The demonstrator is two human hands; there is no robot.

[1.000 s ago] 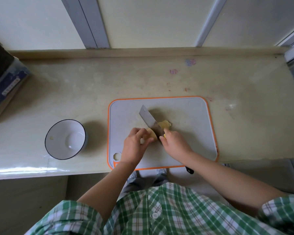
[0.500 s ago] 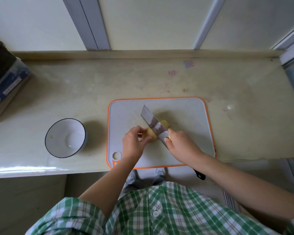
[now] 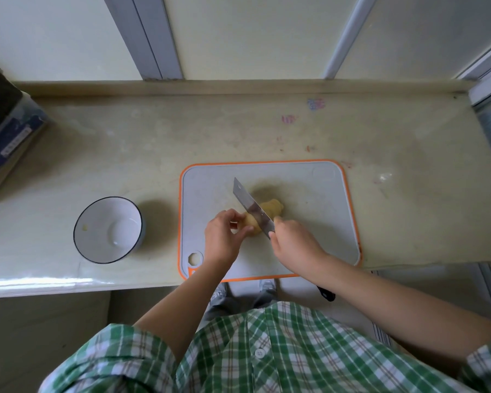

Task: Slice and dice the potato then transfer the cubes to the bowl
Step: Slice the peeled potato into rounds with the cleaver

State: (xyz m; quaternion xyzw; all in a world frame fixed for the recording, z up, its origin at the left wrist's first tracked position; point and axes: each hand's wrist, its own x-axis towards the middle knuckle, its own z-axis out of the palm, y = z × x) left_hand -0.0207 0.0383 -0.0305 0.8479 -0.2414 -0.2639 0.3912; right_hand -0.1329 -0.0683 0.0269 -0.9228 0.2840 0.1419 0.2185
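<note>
A peeled yellow potato [image 3: 271, 209] lies in the middle of the grey cutting board with an orange rim [image 3: 318, 205]. My left hand [image 3: 224, 236] pinches the potato's near-left end and covers part of it. My right hand [image 3: 294, 243] grips the handle of a cleaver-style knife [image 3: 253, 209]. Its blade slants across the potato, tip toward the far left. The black handle end [image 3: 326, 295] sticks out behind my right forearm. A white bowl with a dark rim [image 3: 108, 229] stands on the counter left of the board, with one small yellow bit inside.
The board sits at the front edge of a pale stone counter [image 3: 267, 131]. A dark blue box [image 3: 9, 137] rests at the far left. A wall with window frames runs along the back. Below the counter edge I see my green checked shirt [image 3: 267, 355].
The knife has risen from its low position a second ago and now rests slanted over the potato. My right hand has drawn slightly back toward me. My left hand keeps hold of the potato.
</note>
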